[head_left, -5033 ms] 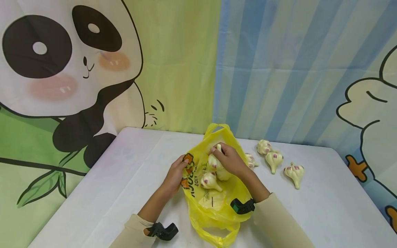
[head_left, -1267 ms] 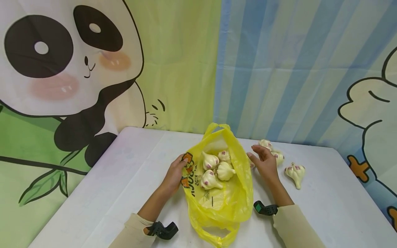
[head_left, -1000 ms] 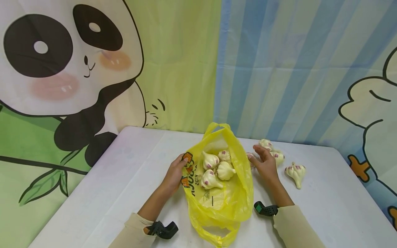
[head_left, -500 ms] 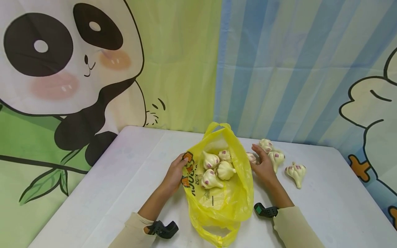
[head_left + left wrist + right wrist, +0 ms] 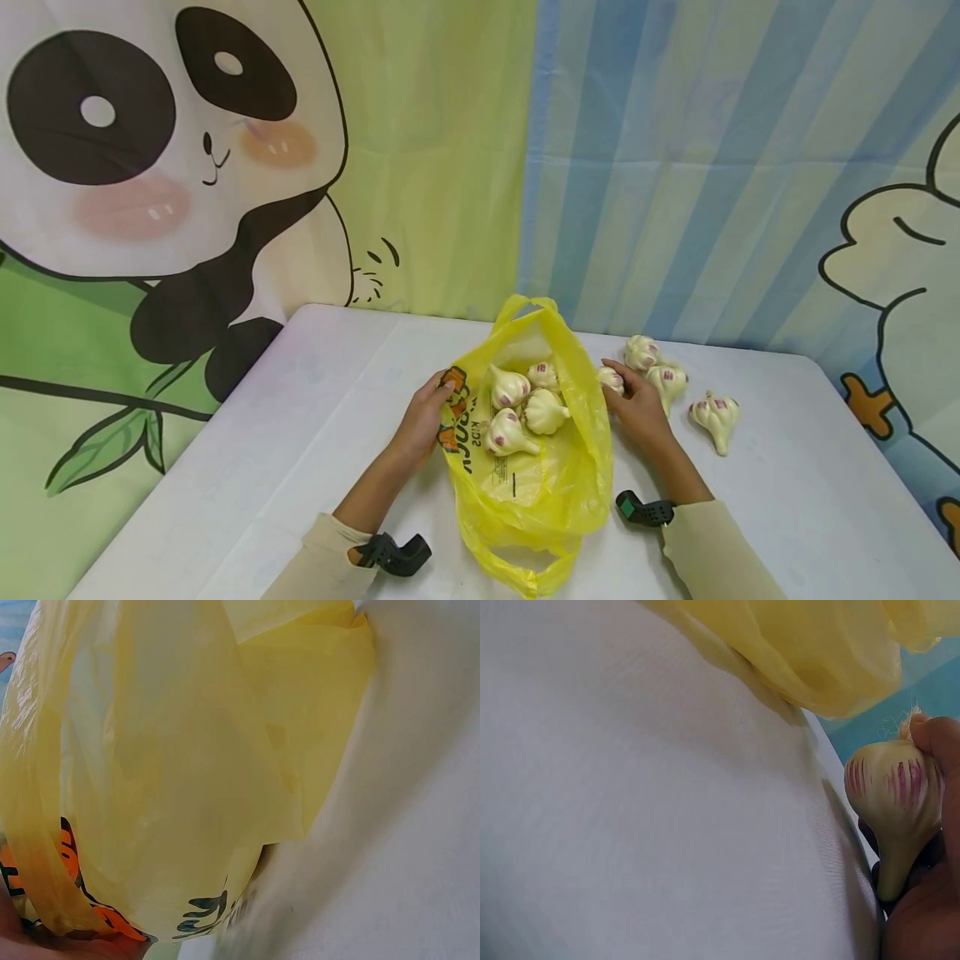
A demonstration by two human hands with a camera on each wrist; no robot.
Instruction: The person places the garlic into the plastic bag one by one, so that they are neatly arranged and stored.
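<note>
A yellow plastic bag lies on the table with its mouth spread, showing several garlic bulbs inside. My left hand pinches the bag's left edge beside the printed orange figures; in the left wrist view the bag's side fills much of the picture. Just right of the bag, my right hand grips another garlic bulb. The right wrist view shows the thumb on the root end of this purple-streaked bulb, with its stem pointing down near the palm.
Farther right on the white table are three loose garlic bulbs: one at the back, one in front of it, and a separate bulb. A printed curtain hangs behind the table.
My right hand has left the bag, where it held a bulb five seconds ago, and moved right. Its fingers have closed on another bulb. The left hand has stayed on the bag's edge.
</note>
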